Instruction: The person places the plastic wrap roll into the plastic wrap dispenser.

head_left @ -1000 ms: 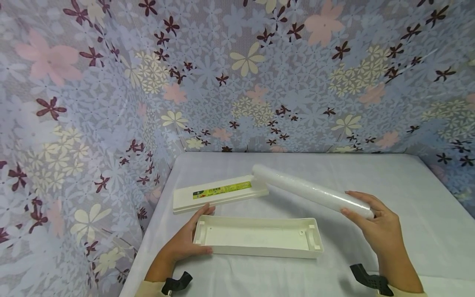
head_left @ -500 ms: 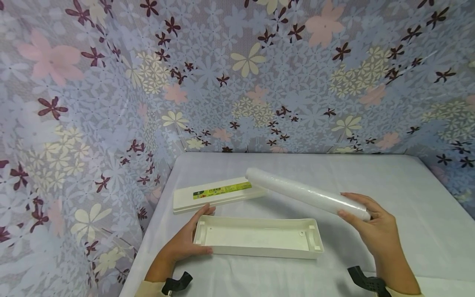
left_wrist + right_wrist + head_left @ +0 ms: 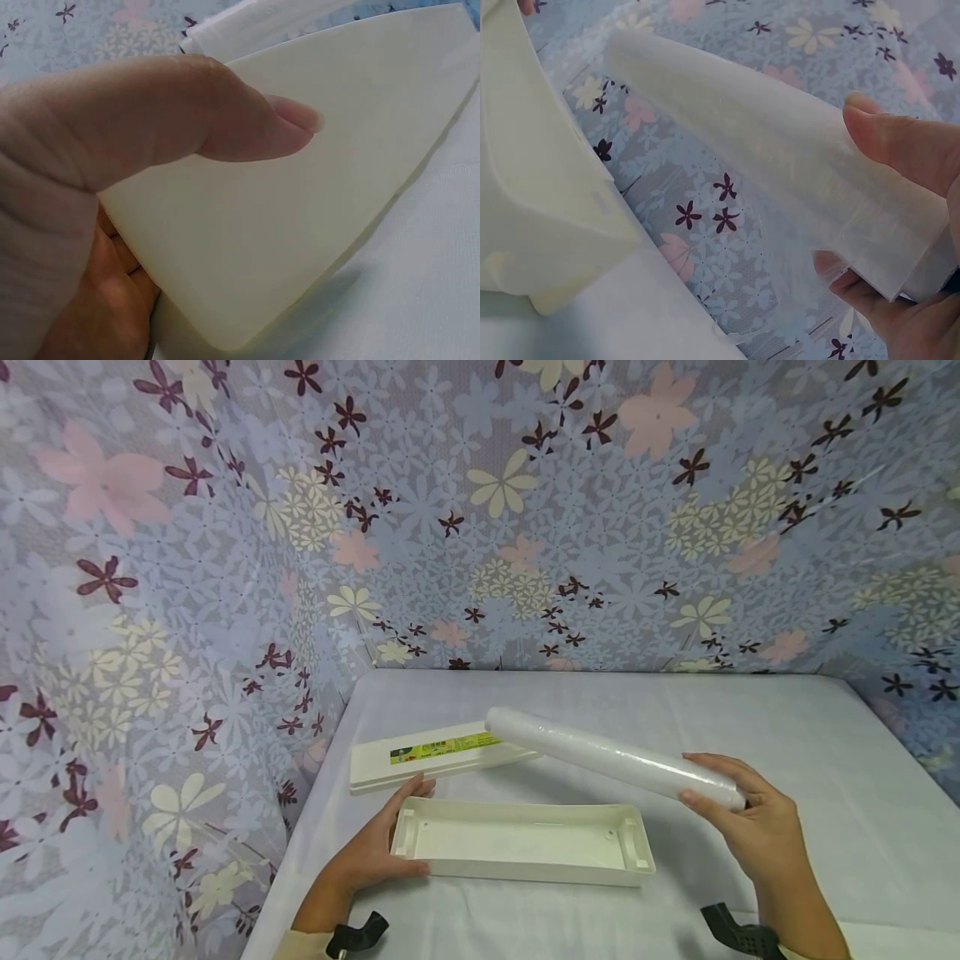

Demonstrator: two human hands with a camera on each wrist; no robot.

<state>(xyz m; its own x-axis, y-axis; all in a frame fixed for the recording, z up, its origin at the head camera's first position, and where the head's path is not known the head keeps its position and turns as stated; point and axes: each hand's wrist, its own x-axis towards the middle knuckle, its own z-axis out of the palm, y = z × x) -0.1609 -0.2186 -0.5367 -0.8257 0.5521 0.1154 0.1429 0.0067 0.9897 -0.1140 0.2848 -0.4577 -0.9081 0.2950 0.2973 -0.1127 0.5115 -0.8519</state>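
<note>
My right hand (image 3: 757, 827) grips the right end of a roll of plastic wrap (image 3: 607, 756), thumb on one side and fingers on the other. The roll slants up to the left, above the cloth, and its far end overlaps the lid in the head view. A cream, open-topped dispenser box (image 3: 525, 870) sits in front, nothing inside it. Around the box's left end my left hand (image 3: 378, 843) holds on; its thumb lies along the near wall in the left wrist view (image 3: 255, 124). Behind the box lies the flat cream lid (image 3: 375, 768) with a yellow-green label.
White cloth (image 3: 847, 752) covers the table. Floral fabric (image 3: 510, 527) hangs behind it and along the left side. Black wrist mounts (image 3: 358, 935) are strapped to both forearms.
My right hand has moved slightly left and down with the roll of plastic wrap, so the roll covers more of the lid's right end. The left hand and box have stayed put.
</note>
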